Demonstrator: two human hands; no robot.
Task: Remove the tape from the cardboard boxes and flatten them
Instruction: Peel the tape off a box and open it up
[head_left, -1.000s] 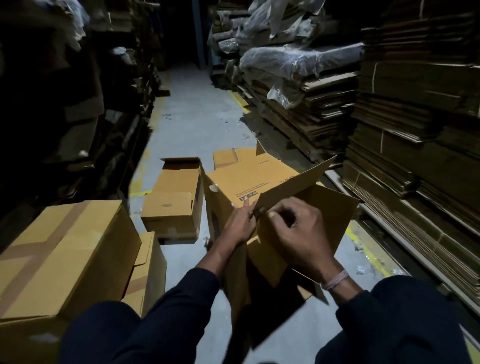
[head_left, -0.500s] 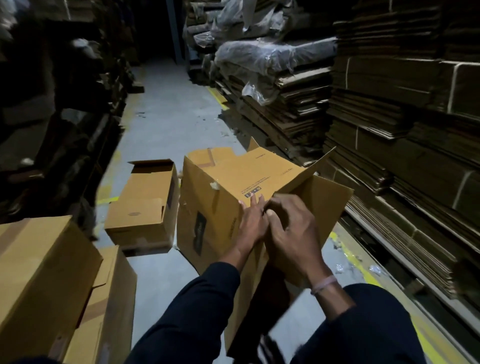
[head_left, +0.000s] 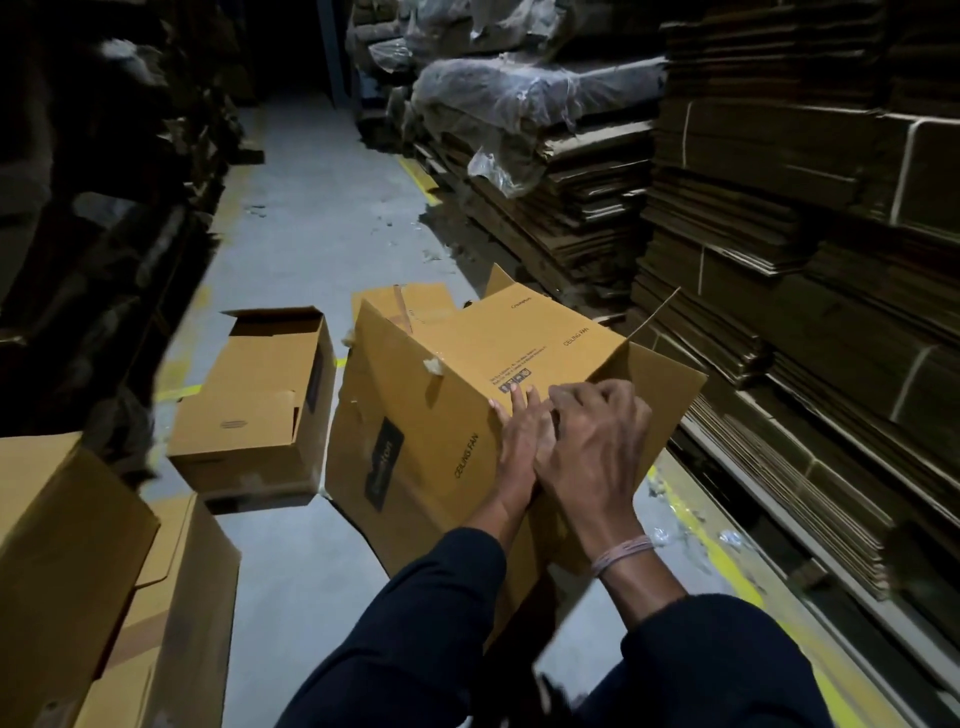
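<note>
Head view. I hold the ceiling-fan box (head_left: 467, 415) tipped on its side in front of me, low over the floor (head_left: 311, 249), its near end raised toward me so that the seam at the near top corner faces my hands. Left hand (head_left: 519, 436): fingers straight, laid flat against the box panel just below the printed label. I judge that it braces the panel against the pull of the other hand. Right hand (head_left: 597, 441): fingers curled over the corner where the open flap (head_left: 660, 384) meets the panel, touching the left hand. This grip appears to pinch at tape or at the flap edge; the tape itself is hidden under the fingers, so I cannot tell which.

A tape remnant (head_left: 434, 366) sticks to the box's upper left edge. An opened box (head_left: 260, 410) lies on the floor just beside it. Two closed boxes (head_left: 78, 561) wait at the near left. Flattened cardboard stacks (head_left: 779, 260) line the right side, presumably the destination.
</note>
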